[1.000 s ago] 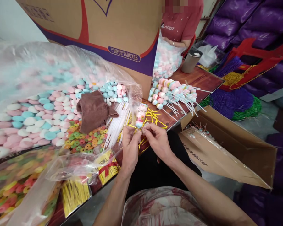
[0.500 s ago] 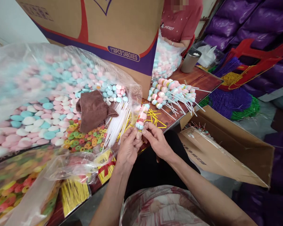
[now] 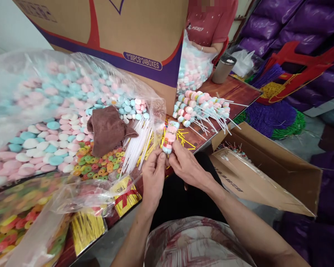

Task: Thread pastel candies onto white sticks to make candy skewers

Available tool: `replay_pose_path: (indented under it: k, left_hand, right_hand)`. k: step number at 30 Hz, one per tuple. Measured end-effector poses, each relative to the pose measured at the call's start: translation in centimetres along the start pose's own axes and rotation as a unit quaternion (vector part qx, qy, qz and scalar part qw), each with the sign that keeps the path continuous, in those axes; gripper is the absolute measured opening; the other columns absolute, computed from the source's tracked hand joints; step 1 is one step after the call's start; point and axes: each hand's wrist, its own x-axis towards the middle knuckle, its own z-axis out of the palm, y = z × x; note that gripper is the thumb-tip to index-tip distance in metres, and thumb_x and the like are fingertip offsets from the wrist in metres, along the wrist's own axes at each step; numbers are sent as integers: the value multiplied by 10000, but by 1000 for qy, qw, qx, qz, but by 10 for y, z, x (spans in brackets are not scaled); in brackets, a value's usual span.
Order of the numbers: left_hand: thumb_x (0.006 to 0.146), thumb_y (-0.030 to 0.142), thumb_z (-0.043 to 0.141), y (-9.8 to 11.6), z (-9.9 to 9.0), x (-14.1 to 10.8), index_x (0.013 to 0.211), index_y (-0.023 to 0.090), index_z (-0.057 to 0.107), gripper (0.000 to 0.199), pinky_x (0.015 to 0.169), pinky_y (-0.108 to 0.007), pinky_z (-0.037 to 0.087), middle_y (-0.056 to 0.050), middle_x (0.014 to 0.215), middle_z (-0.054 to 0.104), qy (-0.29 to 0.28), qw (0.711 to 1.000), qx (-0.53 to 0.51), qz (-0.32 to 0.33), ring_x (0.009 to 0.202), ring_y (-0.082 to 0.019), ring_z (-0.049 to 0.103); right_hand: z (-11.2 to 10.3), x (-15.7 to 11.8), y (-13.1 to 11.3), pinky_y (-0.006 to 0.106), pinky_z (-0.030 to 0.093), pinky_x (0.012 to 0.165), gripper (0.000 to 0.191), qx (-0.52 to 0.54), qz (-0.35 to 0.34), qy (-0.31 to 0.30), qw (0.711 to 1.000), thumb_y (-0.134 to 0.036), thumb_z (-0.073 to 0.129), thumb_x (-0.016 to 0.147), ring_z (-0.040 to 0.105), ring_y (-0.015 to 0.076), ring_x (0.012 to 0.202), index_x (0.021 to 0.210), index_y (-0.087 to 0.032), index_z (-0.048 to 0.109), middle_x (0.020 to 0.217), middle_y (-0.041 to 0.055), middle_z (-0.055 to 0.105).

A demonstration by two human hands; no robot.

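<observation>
While the two hands meet near the front edge of the worktop (image 3: 243, 95), a wrapped candy stack (image 3: 171, 134) stands up between them, leaning slightly right, its lower end at their fingertips. The left hand (image 3: 153, 176) is nearly closed, thumb and forefinger pinched together at the base of the stack, the other fingers curled in beneath. The right hand (image 3: 190, 167) is partly curled: its forefinger lies along the right side of the stack and its thumb meets the base, so it too grips the lower end. Whatever sits right between the fingertips is too small to make out.

The stack, pink, white and blue in a clear printed wrapper, is in front of scattered yellow ties (image 3: 186, 140). Just left of it lie white sticks (image 3: 136, 142), then a brown cloth (image 3: 107, 128) resting beside loose ring candies (image 3: 96, 161). Pastel marshmallows (image 3: 51, 146) spread farther left, partly under clear plastic. Beyond the hands, to the right, skewered sweets (image 3: 202, 102) lie piled, their sticks pointing right, near the foot of a large cardboard box (image 3: 144, 29).
</observation>
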Motion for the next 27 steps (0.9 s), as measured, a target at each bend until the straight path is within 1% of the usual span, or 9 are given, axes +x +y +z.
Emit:
replay_pose_path:
  k: [3,5,7,9,11,14,20,24,27]
  left_hand:
    - [743,258,801,0,-4,2,936,162,746,222,791,-221,491,-34,860,689,-28,1000,4,-7,823,-131,624]
    - [717,252,821,0,-6,6,893,137,731,229,613,-165,459,-13,750,651,-24,997,-49,-61,617,-66,542]
    - [689,234,839,2,-6,11,810,116,689,226,452,-120,335,25,637,572,-20,983,-120,-135,473,-14,383]
    - [662,193,851,4,-6,15,763,112,641,247,398,-107,251,44,596,524,-20,964,-176,-200,442,0,313]
    - [654,164,850,7,-6,17,773,116,620,263,392,-102,250,40,610,525,-21,949,-204,-241,455,-6,341]
    - [664,164,845,11,-4,16,804,122,610,277,389,-101,267,41,633,515,-22,938,-219,-269,474,-16,381]
    - [673,200,852,12,3,10,828,163,615,286,389,-121,309,56,644,506,-29,952,-200,-228,483,-36,425]
    - [767,266,791,12,8,15,878,171,670,189,583,-173,502,-9,831,653,-37,961,-198,-189,704,-94,602]
    - [840,437,698,19,10,19,885,180,705,261,731,-233,547,-52,923,682,-91,964,-191,-162,858,-150,626]
  right_hand:
    - [-4,1,1,240,355,515,67,145,79,-43,985,-220,422,883,386,110,547,827,-234,388,702,-49,441]
    - [-2,0,5,218,325,428,96,253,135,-68,956,-277,436,906,317,85,453,825,-236,404,645,-77,407]
    - [2,-4,9,214,321,393,144,289,148,-53,944,-328,431,944,289,80,408,832,-236,431,590,-94,379]
    - [5,-10,13,239,436,488,151,227,82,18,970,-313,431,969,447,104,487,865,-229,501,622,-58,478]
    - [5,-14,18,298,523,695,173,108,-25,88,990,-243,433,976,620,151,753,920,-221,595,809,28,631]
    - [3,-15,27,357,520,853,244,-42,-138,115,983,-182,447,967,646,198,998,960,-231,686,1054,97,692]
    - [4,-2,26,383,506,815,234,-121,-193,123,966,-196,441,966,632,219,914,923,-242,666,971,99,697]
    - [10,1,10,387,478,794,216,-106,-117,152,976,-225,389,969,570,226,825,839,-211,561,829,95,612]
    - [4,-1,1,335,469,782,148,-17,-66,160,985,-224,411,956,555,190,808,835,-221,497,825,49,582]
